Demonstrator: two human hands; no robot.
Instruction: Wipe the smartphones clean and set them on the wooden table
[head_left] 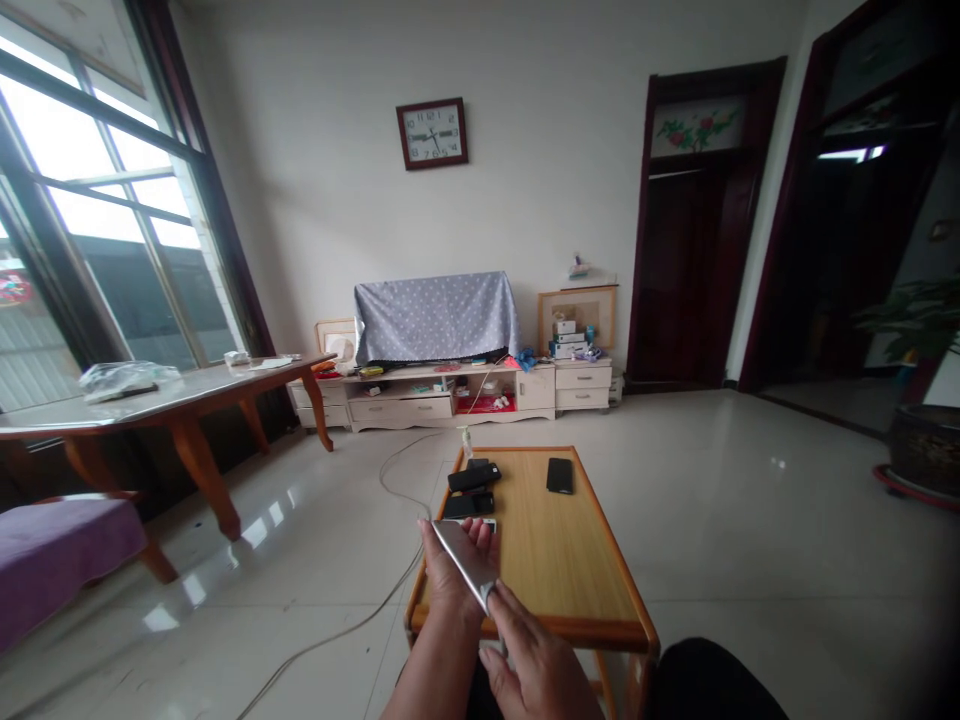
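Hands hold a thin flat silver phone [465, 565] over the near edge of the low wooden table [555, 570]. My left hand [454, 580] is cupped under it; my right hand [536, 660] pinches its near end. Three black phones [471, 490] lie at eleven o'clock, another black phone [559, 475] at one o'clock.

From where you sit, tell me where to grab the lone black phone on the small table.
Take the black phone by its two long edges, from above. It lies flat on the small table, apart from the other devices, so only the edges give a hold.
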